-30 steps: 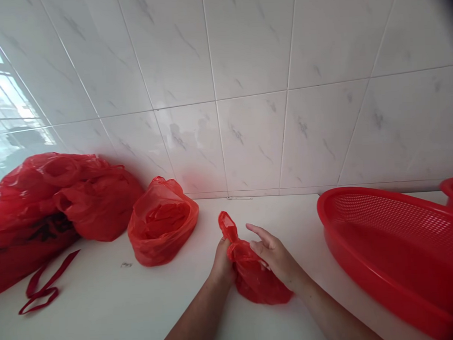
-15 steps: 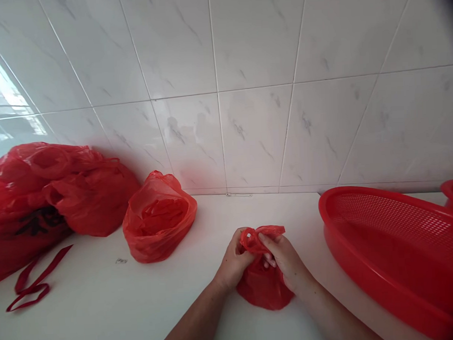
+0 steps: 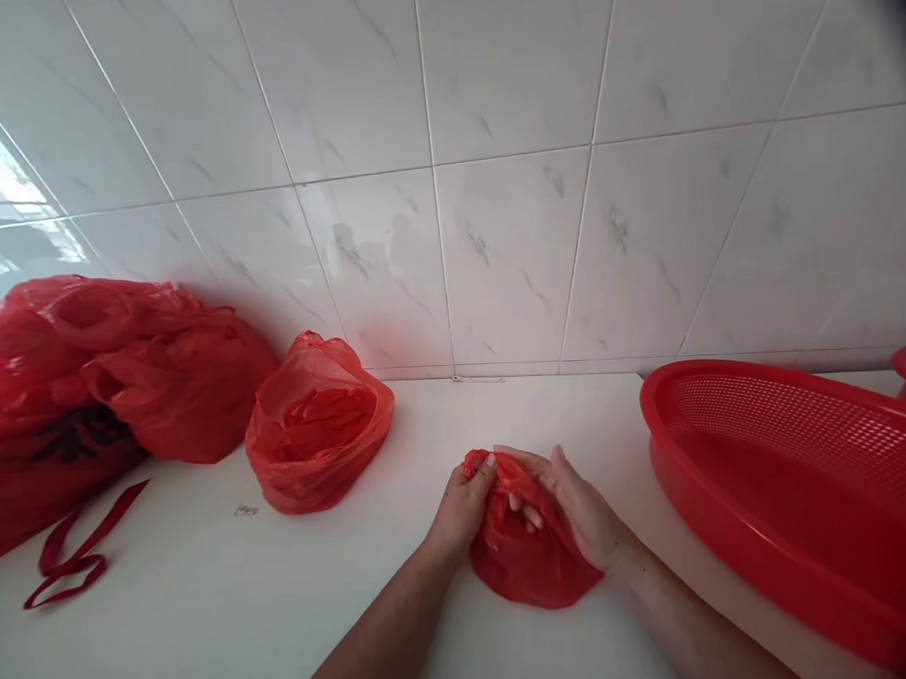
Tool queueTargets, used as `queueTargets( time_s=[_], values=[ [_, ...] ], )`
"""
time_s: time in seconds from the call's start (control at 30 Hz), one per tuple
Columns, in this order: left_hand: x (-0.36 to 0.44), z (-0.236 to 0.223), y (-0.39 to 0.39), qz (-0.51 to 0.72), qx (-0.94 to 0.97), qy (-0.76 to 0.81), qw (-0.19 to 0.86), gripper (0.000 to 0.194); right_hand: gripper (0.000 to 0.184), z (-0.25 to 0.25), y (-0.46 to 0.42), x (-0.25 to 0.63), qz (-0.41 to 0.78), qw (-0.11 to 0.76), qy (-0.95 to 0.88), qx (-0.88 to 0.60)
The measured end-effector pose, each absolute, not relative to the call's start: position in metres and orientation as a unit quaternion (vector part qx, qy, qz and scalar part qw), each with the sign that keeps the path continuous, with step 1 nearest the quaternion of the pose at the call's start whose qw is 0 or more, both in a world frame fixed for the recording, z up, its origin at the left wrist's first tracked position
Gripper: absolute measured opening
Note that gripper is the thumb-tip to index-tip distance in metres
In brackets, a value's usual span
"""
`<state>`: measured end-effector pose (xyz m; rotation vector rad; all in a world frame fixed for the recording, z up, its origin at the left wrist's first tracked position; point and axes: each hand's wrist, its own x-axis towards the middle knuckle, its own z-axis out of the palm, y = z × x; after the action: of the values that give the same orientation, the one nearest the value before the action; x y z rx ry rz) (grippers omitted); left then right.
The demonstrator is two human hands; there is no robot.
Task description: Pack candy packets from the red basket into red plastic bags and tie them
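Note:
A small red plastic bag with a filled-out lower part rests on the white tabletop, its neck gathered upward. My left hand pinches the bunched top of the bag between thumb and fingers. On the other side, my right hand curls its fingers round the bag's neck, and its thumb sticks up apart from the plastic. Some right fingertips show through a gap in the red film; the rest of those fingers are partly hidden. What is inside the bag cannot be seen.
An open red plastic bag with more red plastic inside stands left of centre. Larger red bags are heaped at far left, near a dark red strap. A big red perforated basket is at right. A tiled wall rises behind.
My right thumb has lifted off the bag's top, and the right fingers have shifted round the neck. My left hand keeps its pinch. The twisted loop at the top is now covered by my fingers.

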<state>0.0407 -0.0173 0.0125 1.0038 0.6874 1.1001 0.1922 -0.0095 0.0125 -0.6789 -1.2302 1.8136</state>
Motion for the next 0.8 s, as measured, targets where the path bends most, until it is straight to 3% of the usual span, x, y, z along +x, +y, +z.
queueTargets(
  time_s=[0.07, 0.27, 0.47, 0.67, 0.8],
  values=[
    [0.039, 0.010, -0.015, 0.502, 0.433, 0.334, 0.670, 0.038, 0.054, 0.010, -0.007, 0.196, 0.729, 0.395, -0.489, -0.272],
    [0.038, 0.003, -0.012, 0.515, 0.438, 0.380, 0.631, 0.028, 0.036, 0.011, -0.005, 0.196, 0.657, 0.384, -0.561, -0.327],
    [0.039, -0.002, -0.013, 0.547, 0.420, 0.384, 0.614, 0.023, 0.047, 0.017, -0.010, 0.190, 0.585, 0.379, -0.591, -0.406],
    [0.037, -0.005, -0.013, 0.569, 0.423, 0.325, 0.626, 0.021, 0.023, 0.009, -0.007, 0.188, 0.415, 0.395, -0.638, -0.514],
    [0.037, -0.007, -0.011, 0.556, 0.435, 0.313, 0.635, 0.020, 0.028, 0.011, -0.005, 0.188, 0.424, 0.428, -0.620, -0.503]
  ],
)
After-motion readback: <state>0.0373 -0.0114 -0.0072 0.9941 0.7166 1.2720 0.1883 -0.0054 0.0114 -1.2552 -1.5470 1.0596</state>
